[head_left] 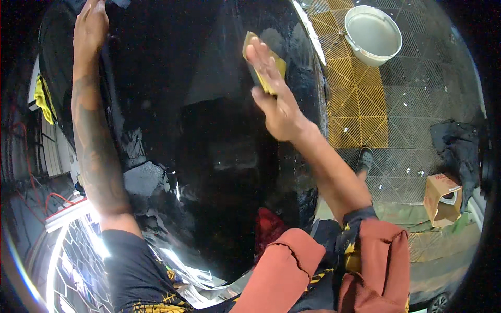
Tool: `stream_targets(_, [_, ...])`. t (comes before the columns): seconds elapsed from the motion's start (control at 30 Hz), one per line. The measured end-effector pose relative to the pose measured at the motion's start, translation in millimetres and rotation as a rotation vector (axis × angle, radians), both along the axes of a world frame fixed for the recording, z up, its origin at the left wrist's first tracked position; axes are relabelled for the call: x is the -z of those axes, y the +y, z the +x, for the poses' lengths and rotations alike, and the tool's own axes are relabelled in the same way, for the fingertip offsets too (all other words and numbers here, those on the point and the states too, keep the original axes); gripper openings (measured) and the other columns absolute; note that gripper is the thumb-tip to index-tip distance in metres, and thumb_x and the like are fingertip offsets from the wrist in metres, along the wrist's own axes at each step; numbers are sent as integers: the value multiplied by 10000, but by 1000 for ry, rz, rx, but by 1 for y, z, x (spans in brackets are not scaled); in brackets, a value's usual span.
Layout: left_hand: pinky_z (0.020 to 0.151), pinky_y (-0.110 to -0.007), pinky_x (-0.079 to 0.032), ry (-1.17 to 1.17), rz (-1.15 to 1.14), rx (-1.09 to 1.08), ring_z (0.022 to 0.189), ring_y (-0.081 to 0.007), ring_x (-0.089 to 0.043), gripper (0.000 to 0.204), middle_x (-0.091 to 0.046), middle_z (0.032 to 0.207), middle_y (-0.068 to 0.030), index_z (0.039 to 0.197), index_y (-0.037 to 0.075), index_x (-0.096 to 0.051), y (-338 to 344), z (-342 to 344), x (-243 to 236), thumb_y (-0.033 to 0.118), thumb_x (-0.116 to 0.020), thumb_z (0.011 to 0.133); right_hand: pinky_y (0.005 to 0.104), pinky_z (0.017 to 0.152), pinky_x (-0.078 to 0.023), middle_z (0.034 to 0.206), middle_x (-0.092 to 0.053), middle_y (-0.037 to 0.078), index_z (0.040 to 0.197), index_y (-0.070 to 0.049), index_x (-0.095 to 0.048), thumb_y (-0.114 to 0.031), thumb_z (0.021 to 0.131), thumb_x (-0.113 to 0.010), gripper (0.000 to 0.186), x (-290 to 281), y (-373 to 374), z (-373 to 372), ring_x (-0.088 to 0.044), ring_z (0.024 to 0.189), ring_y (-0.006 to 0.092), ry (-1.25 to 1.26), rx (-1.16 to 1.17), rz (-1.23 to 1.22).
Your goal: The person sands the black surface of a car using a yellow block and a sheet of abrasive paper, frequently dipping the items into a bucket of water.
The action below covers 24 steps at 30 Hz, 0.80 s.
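Note:
A glossy black curved vehicle panel (209, 141) fills the middle, with dull wet-looking patches on its surface. My right hand (276, 99) lies over a thin yellow pad (279, 67), pressing it against the panel toward the right side. The fingers stretch along the pad and the thumb stands off to the left; whether it is a sponge or a folded abrasive sheet, I cannot tell. Far to the upper left, my left hand (93, 26) reaches along the panel's left part. Its fingertips are cut off by the top edge of the view.
A white bucket (373, 35) with greyish liquid stands on the black and yellow tiled floor (360, 120) at right. Beyond my right arm are an open cardboard box (442, 201) and dark cloth (456, 151). A yellow cloth (44, 101) hangs at far left.

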<state>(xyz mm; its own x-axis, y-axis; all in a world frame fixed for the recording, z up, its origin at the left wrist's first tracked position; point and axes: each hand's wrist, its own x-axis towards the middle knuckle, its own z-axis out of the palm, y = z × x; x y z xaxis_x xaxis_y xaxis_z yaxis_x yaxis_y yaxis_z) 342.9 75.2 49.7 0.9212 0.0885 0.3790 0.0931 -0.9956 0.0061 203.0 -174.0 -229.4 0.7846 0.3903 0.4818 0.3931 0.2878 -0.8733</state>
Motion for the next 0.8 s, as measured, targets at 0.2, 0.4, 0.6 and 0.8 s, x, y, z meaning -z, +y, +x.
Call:
stream_targets(0.2, [1112, -337, -291, 0, -29, 34, 1283, -235, -488, 574, -583, 1336, -156, 1305, 125, -623, 2, 6, 2, 488, -252, 1061, 463, 1213, 5, 1613, -74, 253, 1542, 49, -88, -166, 857, -507, 832, -20, -49, -112, -7, 1505, 393, 118, -206, -37])
stream_targets(0.4, [1119, -338, -277, 42, -47, -61, 1294, -238, -479, 580, -572, 1353, -160, 1310, 117, -618, 0, 3, 0, 486, -245, 1062, 476, 1212, -68, 1610, -107, 239, 1547, 17, -121, -114, 882, -512, 782, -1, -12, -25, -54, 1498, 407, 32, -11, -70])
stream_targets(0.6, [1114, -338, -285, 23, -9, -8, 1289, -238, -484, 583, -574, 1350, -162, 1311, 115, -617, 3, 5, -1, 487, -242, 1062, 469, 1211, -18, 1607, -90, 261, 1541, 37, -127, -108, 818, -538, 844, -13, -42, -102, -41, 1502, 403, 95, -145, -102])
stream_targets(0.8, [1108, -337, -293, 38, -4, -5, 1283, -238, -489, 586, -576, 1346, -164, 1312, 113, -616, 11, 7, -3, 487, -240, 1062, 446, 1213, -37, 1621, -104, 210, 1552, -17, -153, -48, 857, -495, 775, -10, -8, -16, -57, 1506, 374, 43, -36, 3])
